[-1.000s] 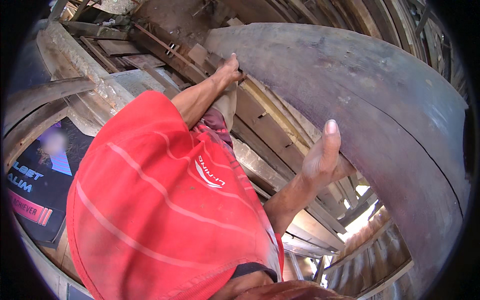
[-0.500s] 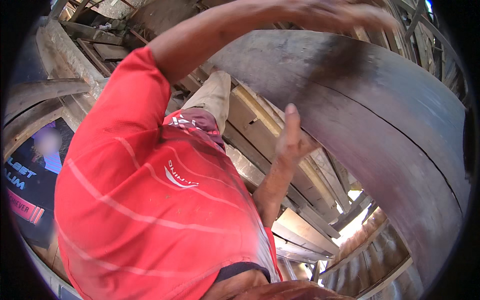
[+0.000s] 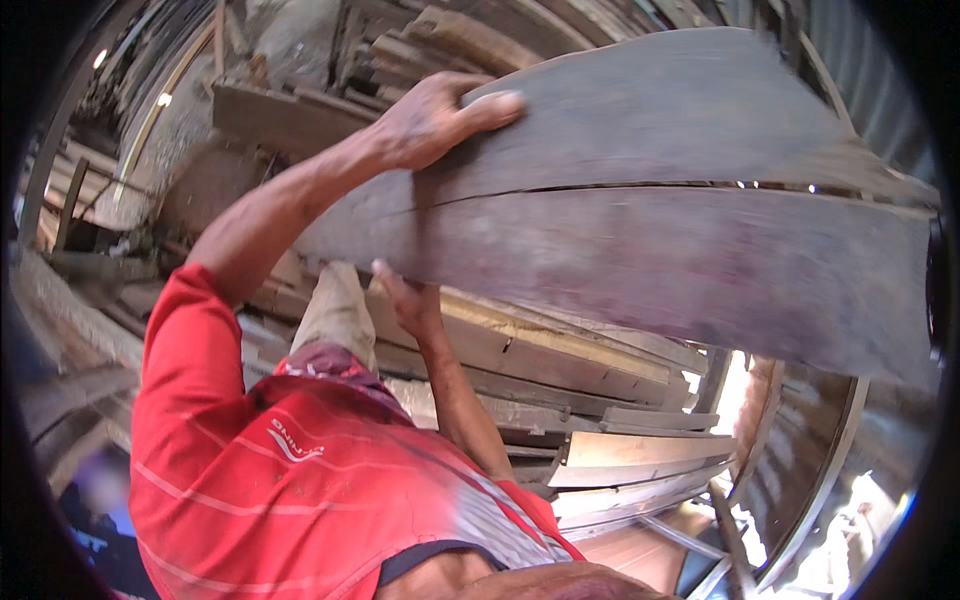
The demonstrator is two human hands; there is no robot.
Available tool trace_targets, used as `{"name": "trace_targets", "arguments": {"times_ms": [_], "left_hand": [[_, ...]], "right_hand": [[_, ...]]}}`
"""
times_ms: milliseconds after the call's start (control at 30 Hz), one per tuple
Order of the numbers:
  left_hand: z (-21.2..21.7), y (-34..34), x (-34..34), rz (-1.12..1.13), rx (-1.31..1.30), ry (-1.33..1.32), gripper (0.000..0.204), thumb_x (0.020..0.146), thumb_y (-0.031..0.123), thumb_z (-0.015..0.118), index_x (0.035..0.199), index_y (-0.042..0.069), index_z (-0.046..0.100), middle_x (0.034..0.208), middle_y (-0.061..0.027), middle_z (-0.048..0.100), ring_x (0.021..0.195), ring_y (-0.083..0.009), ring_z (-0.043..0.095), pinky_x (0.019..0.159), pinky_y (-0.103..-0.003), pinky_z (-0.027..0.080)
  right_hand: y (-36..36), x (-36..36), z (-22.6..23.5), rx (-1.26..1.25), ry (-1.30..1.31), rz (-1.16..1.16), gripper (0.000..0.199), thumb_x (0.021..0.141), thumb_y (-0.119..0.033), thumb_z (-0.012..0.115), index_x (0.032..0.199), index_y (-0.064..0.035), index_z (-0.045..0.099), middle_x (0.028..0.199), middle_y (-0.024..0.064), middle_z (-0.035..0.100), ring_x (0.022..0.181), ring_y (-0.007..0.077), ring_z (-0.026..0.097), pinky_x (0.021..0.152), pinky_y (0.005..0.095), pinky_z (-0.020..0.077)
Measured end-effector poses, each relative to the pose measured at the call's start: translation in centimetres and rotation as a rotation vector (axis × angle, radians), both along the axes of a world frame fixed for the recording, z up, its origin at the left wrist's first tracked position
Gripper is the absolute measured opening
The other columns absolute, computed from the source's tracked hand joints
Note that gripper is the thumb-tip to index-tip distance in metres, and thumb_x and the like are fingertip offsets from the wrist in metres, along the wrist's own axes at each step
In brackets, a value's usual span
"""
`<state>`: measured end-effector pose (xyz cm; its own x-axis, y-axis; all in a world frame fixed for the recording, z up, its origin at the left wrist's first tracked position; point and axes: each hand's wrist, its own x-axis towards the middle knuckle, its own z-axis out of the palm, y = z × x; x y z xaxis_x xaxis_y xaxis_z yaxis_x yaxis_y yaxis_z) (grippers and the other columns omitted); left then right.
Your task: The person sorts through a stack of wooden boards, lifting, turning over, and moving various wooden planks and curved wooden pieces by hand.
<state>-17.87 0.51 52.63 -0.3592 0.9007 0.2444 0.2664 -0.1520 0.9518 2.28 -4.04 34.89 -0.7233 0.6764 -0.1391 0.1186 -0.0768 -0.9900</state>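
Observation:
A wide, weathered wooden board point(image 3: 600, 240) slants across the upper right, with a long crack running along it. My left hand point(image 3: 435, 125) grips its upper edge near the left end, thumb lying on the grey face. Lower down, my right hand point(image 3: 408, 300) holds the bottom edge; its thumb shows in front, while the board hides most of the fingers. Both arms reach forward from my red shirt point(image 3: 300, 450). One trousered leg point(image 3: 338, 315) of mine shows below the board.
Long planks point(image 3: 560, 350) lie stacked beneath the board, with paler boards point(image 3: 640, 460) nearer me. More timber point(image 3: 450, 45) is piled at the far side. Corrugated metal sheeting point(image 3: 880, 85) stands at the right. A dark printed sheet point(image 3: 100, 550) is at the lower left.
My left hand, blurred over the board's far side before, now grips its upper edge. The view has turned, and the board appears more level. My right hand now sits at the lower edge.

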Motion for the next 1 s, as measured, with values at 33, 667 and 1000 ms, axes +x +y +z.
{"name": "trace_targets", "arguments": {"times_ms": [33, 667, 1000], "left_hand": [[-1.2, -0.3, -0.4, 0.006, -0.001, -0.027, 0.082, 0.086, 0.072, 0.053, 0.116, -0.002, 0.068, 0.103, -0.0145, 0.07, 0.098, -0.0201, 0.063, 0.088, -0.036, 0.047], [-19.1, -11.6, -5.6, 0.286, -0.015, 0.001, 0.061, 0.09, 0.064, 0.052, 0.087, 0.003, 0.053, 0.077, -0.0016, 0.048, 0.078, -0.0133, 0.043, 0.072, -0.032, 0.04], [-28.8, -23.7, -7.8, 0.373, -0.377, 0.046, 0.076, 0.087, 0.075, 0.051, 0.11, 0.003, 0.058, 0.096, -0.0053, 0.06, 0.092, -0.0171, 0.054, 0.084, -0.034, 0.045]], "right_hand": [[0.7, 0.6, 0.3, 0.025, 0.019, -0.01, 0.05, 0.084, -0.021, 0.077, 0.124, 0.0017, 0.058, 0.118, 0.0103, 0.063, 0.106, 0.0213, 0.057, 0.099, 0.0355, 0.0426], [10.1, 3.3, 30.7, 0.771, 0.305, -0.522, 0.081, 0.09, -0.055, 0.064, 0.139, 0.0063, 0.046, 0.137, 0.019, 0.051, 0.129, 0.0305, 0.045, 0.111, 0.0457, 0.0327], [10.3, 2.6, 19.3, 1.369, -0.322, -0.211, 0.069, 0.088, -0.056, 0.067, 0.124, 0.0023, 0.06, 0.104, 0.0176, 0.068, 0.087, 0.0263, 0.066, 0.079, 0.0372, 0.0529]]}}
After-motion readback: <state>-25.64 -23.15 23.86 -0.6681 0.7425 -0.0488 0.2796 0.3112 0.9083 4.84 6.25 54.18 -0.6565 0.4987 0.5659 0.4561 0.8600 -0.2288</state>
